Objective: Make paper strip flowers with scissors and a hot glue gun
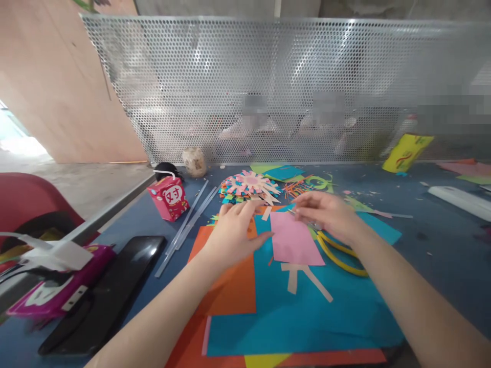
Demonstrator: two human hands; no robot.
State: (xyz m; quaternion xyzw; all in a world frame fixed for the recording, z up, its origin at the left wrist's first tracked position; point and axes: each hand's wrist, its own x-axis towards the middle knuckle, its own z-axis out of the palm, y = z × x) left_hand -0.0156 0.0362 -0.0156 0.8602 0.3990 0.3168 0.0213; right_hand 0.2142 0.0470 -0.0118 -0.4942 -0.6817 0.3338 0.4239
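My left hand (240, 225) hovers over the orange paper (230, 291), thumb stretched toward the left edge of a pink paper rectangle (295, 240), fingers apart. At that sheet's upper right corner, my right hand (330, 212) has its thumb and fingertips drawn together; whatever is between them is too small to make out. Scissors with yellow handles (341, 266) lie below the right hand, blades partly hidden by it. Pale paper strips (292, 281) rest just below the pink rectangle, on a large blue sheet (307, 322). Another short strip (266, 213) lies between the hands.
Layered paper flowers (251, 181), orange scraps (295, 189) and green curls (321, 183) lie behind the hands. Left are clear sticks (192, 220), a red drink box (169, 198), a phone (103, 296) and a purple power strip (57, 291). A perforated metal screen (268, 66) edges the table.
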